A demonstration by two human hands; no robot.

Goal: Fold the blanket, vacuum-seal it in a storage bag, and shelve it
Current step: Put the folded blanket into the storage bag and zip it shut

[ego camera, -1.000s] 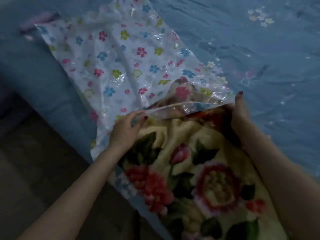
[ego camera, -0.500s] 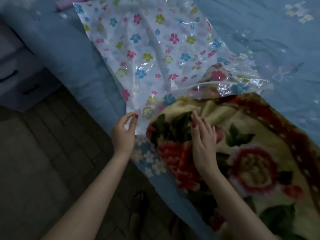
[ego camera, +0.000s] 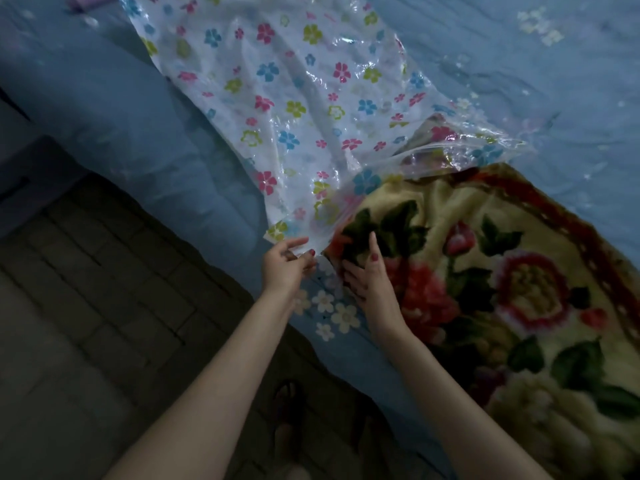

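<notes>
Leftmost, I see a brick-patterned floor (ego camera: 79,306) beside the blue bedsheet (ego camera: 519,81). Next, my left hand (ego camera: 285,266) pinches the near corner of the flower-printed storage bag (ego camera: 294,98) between thumb and fingertips; the bag lies spread flat on the sheet, its mouth facing me. Just beside it, my right hand (ego camera: 369,278) rests on the blanket (ego camera: 502,271), fingers fairly straight and spread, touching the plush near the bag's opening without gripping. Further right, the floral blanket lies on the bed, its far edge tucked under the bag's clear lip.
</notes>
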